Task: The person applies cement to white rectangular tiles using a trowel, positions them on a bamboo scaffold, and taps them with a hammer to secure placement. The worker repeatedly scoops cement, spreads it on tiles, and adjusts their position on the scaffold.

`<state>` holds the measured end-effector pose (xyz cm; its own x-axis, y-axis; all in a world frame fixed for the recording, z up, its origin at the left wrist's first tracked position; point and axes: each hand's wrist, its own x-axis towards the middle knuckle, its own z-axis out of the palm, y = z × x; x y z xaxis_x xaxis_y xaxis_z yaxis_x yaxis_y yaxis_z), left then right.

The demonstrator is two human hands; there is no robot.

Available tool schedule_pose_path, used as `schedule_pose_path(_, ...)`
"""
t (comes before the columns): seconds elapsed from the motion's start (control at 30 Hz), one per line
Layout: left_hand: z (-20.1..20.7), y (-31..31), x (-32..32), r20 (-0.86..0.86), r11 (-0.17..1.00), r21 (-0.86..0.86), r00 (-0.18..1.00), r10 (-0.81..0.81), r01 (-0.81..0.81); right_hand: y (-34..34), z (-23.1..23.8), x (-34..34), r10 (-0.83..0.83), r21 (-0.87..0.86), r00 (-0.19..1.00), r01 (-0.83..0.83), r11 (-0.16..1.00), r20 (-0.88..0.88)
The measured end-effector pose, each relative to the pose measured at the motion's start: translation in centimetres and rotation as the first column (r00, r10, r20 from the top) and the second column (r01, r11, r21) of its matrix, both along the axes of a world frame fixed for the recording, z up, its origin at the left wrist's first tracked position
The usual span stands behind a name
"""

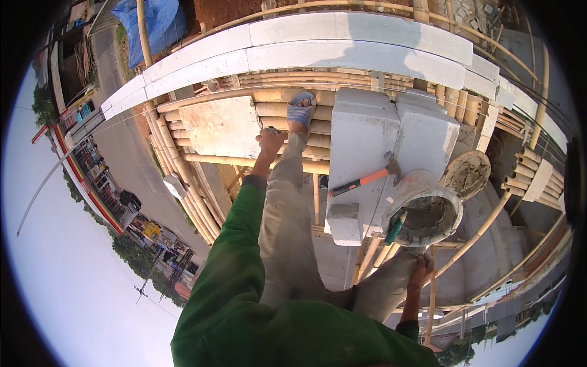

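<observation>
My left hand (269,141) is closed in front of me, low over the bamboo platform, beside my left foot. A small greyish thing shows at its fingertips, too little of it to name. At the lower right, my right hand (420,272) is beside my bent knee, below a mortar bucket (452,215); its fingers are partly hidden. A trowel or similar tool with a green handle (396,227) leans at the bucket's rim. A hammer (367,179) with an orange and black handle lies on stacked white blocks (362,131). A smaller block piece (344,224) sits at their near edge.
Beyond the platform runs a wall of white blocks (354,58) with a string line along it. A plywood sheet (220,127) covers part of the bamboo poles (269,165). Gaps open down to a lower level. A mortar-caked pan (467,174) is right of the blocks; a road (131,159) lies far below left.
</observation>
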<state>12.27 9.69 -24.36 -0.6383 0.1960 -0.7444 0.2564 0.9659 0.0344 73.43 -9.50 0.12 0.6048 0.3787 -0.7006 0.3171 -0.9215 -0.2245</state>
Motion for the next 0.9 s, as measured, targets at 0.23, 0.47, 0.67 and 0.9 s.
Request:
schedule_pose_path(0.23,-18.4,-6.5,-12.8,-0.005,0.792,-0.216,0.81,-0.586,0.571,0.9,0.8,-4.2,-0.186,0.094,0.967,0.204,0.974,-0.175)
schedule_pose_path(0.47,-29.5,-7.1,-19.5,0.203,0.908,-0.247,0.934,-0.293,0.338,-0.1,-0.5,-4.7,0.219,-0.241,0.928,-0.148,0.959,0.301)
schedule_pose_path(0.67,-22.3,-4.1,-18.1,0.231,0.932,-0.361,0.972,0.052,0.036,0.6,-0.3,-4.9,0.13,-0.224,0.957,-0.071,0.972,0.261)
schedule_pose_path(0.9,-6.9,1.9,-5.0,0.265,0.899,0.212,0.862,-0.431,0.384,0.8,0.6,-4.9,0.452,-0.38,0.717,-0.275,0.883,0.531)
